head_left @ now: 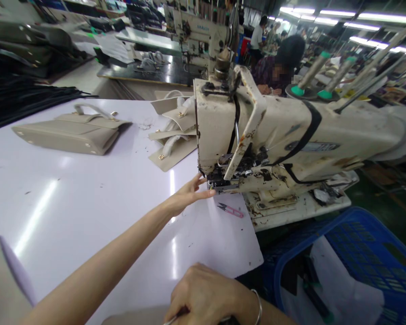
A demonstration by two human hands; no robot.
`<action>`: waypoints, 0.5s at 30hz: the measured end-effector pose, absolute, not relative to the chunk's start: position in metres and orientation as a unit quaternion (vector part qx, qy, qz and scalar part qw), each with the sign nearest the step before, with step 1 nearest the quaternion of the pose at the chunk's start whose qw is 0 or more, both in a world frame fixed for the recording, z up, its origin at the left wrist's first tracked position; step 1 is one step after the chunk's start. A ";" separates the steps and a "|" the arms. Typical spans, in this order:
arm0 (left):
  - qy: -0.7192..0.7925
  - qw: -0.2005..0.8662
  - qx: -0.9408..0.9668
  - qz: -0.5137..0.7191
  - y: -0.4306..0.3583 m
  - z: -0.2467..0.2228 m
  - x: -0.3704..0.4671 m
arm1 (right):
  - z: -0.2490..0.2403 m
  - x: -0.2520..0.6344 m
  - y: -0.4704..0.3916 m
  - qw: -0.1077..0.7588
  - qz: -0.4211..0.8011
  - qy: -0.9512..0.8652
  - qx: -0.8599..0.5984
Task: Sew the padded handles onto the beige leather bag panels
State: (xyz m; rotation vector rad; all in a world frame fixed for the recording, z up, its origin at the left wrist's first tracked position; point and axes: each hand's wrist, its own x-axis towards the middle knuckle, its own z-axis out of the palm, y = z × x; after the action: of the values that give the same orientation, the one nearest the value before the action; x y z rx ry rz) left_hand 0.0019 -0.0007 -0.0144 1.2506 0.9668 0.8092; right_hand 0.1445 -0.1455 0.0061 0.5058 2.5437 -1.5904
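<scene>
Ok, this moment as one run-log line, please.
left hand: at needle end of sewing machine; right hand: curled, contents unclear; pink scissors: on table; beige bag: lying on table

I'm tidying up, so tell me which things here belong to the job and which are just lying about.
Likely the job's: machine, at the left hand; bag; snips.
Seemingly lying about: thread scraps; black strips.

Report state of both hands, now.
Left hand: open, thumb and fingers apart, at the sewing machine's needle end.
Right hand: closed on a mostly hidden object; can't tell what.
</scene>
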 end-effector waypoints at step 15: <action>0.453 0.702 0.205 0.510 -0.015 -0.035 -0.070 | -0.025 0.186 -0.123 -0.121 -0.678 0.669 0.281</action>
State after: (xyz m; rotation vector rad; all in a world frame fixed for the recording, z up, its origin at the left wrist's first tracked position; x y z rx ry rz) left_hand -0.0697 -0.0153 -0.0350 0.4555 1.0075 1.1355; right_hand 0.1860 -0.1234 -0.0248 0.9576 2.2785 -2.3104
